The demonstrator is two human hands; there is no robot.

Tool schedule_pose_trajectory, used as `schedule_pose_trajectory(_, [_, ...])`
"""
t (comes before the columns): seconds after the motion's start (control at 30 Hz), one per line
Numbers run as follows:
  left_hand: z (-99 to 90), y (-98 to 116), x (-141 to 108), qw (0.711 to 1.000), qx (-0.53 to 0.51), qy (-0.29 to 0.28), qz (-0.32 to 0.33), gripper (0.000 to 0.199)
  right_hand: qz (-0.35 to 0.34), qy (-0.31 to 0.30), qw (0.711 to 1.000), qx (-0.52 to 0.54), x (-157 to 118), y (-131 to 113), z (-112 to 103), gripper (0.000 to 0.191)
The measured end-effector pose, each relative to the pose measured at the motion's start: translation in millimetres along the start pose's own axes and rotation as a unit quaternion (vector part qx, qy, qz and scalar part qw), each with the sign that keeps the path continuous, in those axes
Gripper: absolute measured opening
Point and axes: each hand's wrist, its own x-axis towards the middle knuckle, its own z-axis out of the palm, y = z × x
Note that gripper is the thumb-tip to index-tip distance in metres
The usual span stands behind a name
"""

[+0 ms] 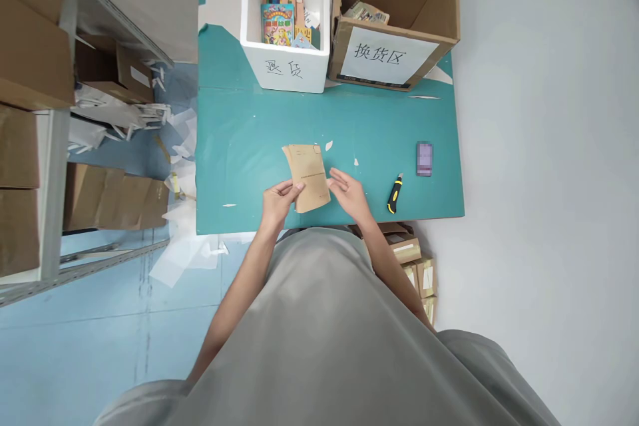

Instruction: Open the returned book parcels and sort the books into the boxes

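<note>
A tan paper-covered booklet with small printed lines is held above the green table, near its front edge. My left hand grips its left side, with the thumb on the cover and the fingers beneath. At the booklet's right edge is my right hand, its fingers stretched out and apart; whether the fingertips touch the paper I cannot tell. A black and yellow utility knife lies to the right of my right hand, its blade end pointing away from me.
On the green table, a white foam box with colourful books and a cardboard box stand at the back. A phone-like purple object lies at right. Shelves with cartons rise at left; more cartons sit below the table.
</note>
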Motion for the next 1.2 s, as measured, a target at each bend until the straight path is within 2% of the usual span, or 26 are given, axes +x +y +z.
schedule_pose_trajectory(0.1, [15.2, 4, -9, 0.999, 0.038, -0.004, 0.04, 0.064, 0.006, -0.038, 0.999, -0.005, -7, -2, 21, 0.077])
schedule_pose_trajectory(0.2, [29.5, 7, -21, 0.994, 0.087, -0.026, 0.057, 0.064, -0.012, -0.008, 1.0, 0.015, -11, -5, 32, 0.073])
schedule_pose_trajectory(0.3, [35.3, 10, -27, 0.989, 0.103, -0.091, 0.064, 0.061, -0.027, 0.009, 0.998, 0.054, -10, -8, 23, 0.062])
schedule_pose_trajectory(0.37, [32.0, 11, -24, 0.986, 0.088, -0.122, 0.074, 0.059, -0.028, 0.005, 0.997, 0.07, -9, -11, 10, 0.06])
schedule_pose_trajectory(0.43, [23.1, 12, -17, 0.986, 0.096, -0.087, 0.102, 0.054, -0.027, -0.008, 0.997, 0.076, -10, -15, -2, 0.06])
schedule_pose_trajectory(0.53, [3.6, 14, -4, 0.981, 0.139, 0.017, 0.136, 0.062, -0.026, -0.034, 0.996, 0.077, -15, -22, -13, 0.06])
schedule_pose_trajectory(0.57, [-2.9, 14, -1, 0.982, 0.14, 0.018, 0.125, 0.065, -0.024, -0.04, 0.996, 0.079, -18, -24, -15, 0.06])
schedule_pose_trajectory(0.6, [-8.8, 15, 2, 0.986, 0.129, -0.006, 0.102, 0.066, -0.019, -0.045, 0.995, 0.084, -20, -25, -16, 0.06])
schedule_pose_trajectory(0.7, [-19.9, 17, 4, 0.989, 0.067, -0.128, 0.008, 0.06, 0.0, -0.051, 0.994, 0.101, -22, -25, -18, 0.062])
schedule_pose_trajectory(0.77, [-21.2, 17, 1, 0.987, 0.04, -0.153, -0.031, 0.056, 0.009, -0.053, 0.993, 0.106, -20, -22, -19, 0.063])
schedule_pose_trajectory(0.83, [-18.8, 16, -2, 0.99, 0.033, -0.129, -0.037, 0.056, 0.013, -0.032, 0.994, 0.105, -15, -16, -21, 0.064])
schedule_pose_trajectory(0.93, [-11.6, 13, -4, 0.996, 0.034, -0.082, -0.012, 0.06, -0.003, 0.067, 0.995, 0.076, -8, -9, -23, 0.067])
schedule_pose_trajectory(1.0, [-5.9, 11, -4, 0.998, 0.038, -0.056, 0.003, 0.06, -0.014, 0.109, 0.993, 0.054, -7, -7, -21, 0.067])
schedule_pose_trajectory(1.03, [-2.8, 10, -4, 0.998, 0.039, -0.046, 0.008, 0.06, -0.012, 0.106, 0.993, 0.047, -7, -7, -18, 0.066])
schedule_pose_trajectory(1.13, [7.6, 3, -7, 0.998, 0.05, -0.031, 0.022, 0.058, 0.007, 0.047, 0.998, 0.03, -12, -6, -1, 0.062])
schedule_pose_trajectory(1.2, [15.6, -1, -14, 0.995, 0.089, -0.026, 0.043, 0.053, 0.009, 0.021, 1.0, 0.014, -17, -4, 13, 0.06])
